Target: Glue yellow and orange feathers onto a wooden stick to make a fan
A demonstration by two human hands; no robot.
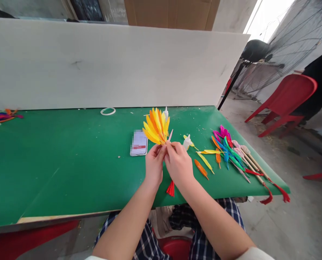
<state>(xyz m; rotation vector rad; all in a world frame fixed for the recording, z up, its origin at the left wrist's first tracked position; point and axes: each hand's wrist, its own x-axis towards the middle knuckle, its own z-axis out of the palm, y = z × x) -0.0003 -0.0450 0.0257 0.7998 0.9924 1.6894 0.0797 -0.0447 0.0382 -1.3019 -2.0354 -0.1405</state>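
A fan of yellow and orange feathers (157, 124) stands upright above my joined fingertips. My left hand (154, 162) pinches the base of the fan. Pressed up close beside it, my right hand (180, 161) has its thumb and fingers closed at the same base, and a thin pale pink tip (171, 135) sticks up there. What the right fingers grip exactly is hidden. A red tassel (170, 189) hangs below my hands. Just right of them lie a white nozzle-topped bottle (187, 142), a loose yellow feather (205, 161) and an orange feather (201, 169).
A phone (139, 143) lies left of my hands, and a white ring (107, 111) farther back. Coloured feathers (227, 148) and tasselled sticks (254, 162) are heaped at the right. A white board (117, 65) stands along the back of the green table (69, 162).
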